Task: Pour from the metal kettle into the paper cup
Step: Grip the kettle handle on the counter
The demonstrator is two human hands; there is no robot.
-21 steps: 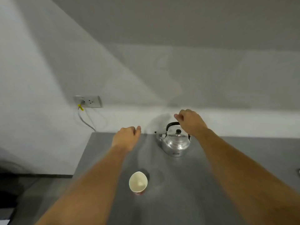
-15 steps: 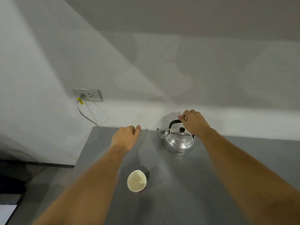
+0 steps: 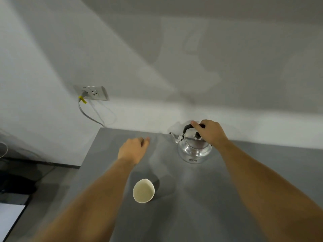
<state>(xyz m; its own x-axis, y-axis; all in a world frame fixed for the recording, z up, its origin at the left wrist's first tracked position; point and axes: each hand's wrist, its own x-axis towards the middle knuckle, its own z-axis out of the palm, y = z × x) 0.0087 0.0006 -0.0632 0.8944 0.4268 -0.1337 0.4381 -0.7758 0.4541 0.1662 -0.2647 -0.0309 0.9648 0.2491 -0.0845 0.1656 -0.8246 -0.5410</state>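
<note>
A shiny metal kettle (image 3: 193, 149) with a black handle and black lid knob stands on the grey table (image 3: 227, 198) near the back edge, its spout pointing left. My right hand (image 3: 208, 131) is wrapped around the black handle on top of the kettle. A white paper cup (image 3: 143, 190) stands upright nearer to me, left of centre, its inside pale and open to view. My left hand (image 3: 133, 149) hovers over the table to the left of the kettle, beyond the cup, fingers loosely curled and holding nothing.
A wall socket (image 3: 92, 92) with a yellow-tagged plug and grey cable (image 3: 87, 114) sits on the white wall at the back left. The table's left edge (image 3: 83, 165) drops to a dark floor. The wall rises right behind the kettle.
My right hand has come down from above the kettle and closed around its handle. The left hand stays in nearly the same place. The view has tilted a little.
</note>
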